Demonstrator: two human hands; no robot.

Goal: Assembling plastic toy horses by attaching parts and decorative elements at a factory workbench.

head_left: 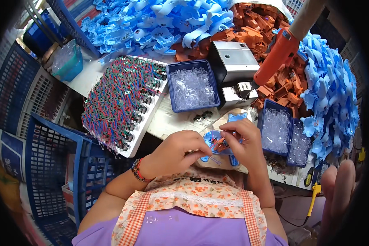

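Note:
A blue plastic toy shell (211, 136) with an orange plastic part (221, 144) inside lies on a pale fixture block (207, 164) in front of me. My left hand (180, 148) is at the shell's left edge, thumb and fingers pinched together. Thin wires (215, 160) run beside its fingertips; whether they are gripped I cannot tell. Over the shell's right side, my right hand (245, 141) is closed in a pinch, its fingertips above the orange part. Whatever is between those fingertips is too small to make out. Another blue piece (237, 117) sits at the block's far end.
Wired circuit boards cover a white foam tray (138, 134) at left. Blue bins (174, 96) (264, 141) hold clear plastic pieces. An orange power screwdriver (276, 55) hangs by a metal box machine (235, 61). Blue shells (330, 90) and orange parts (254, 35) are heaped behind and right.

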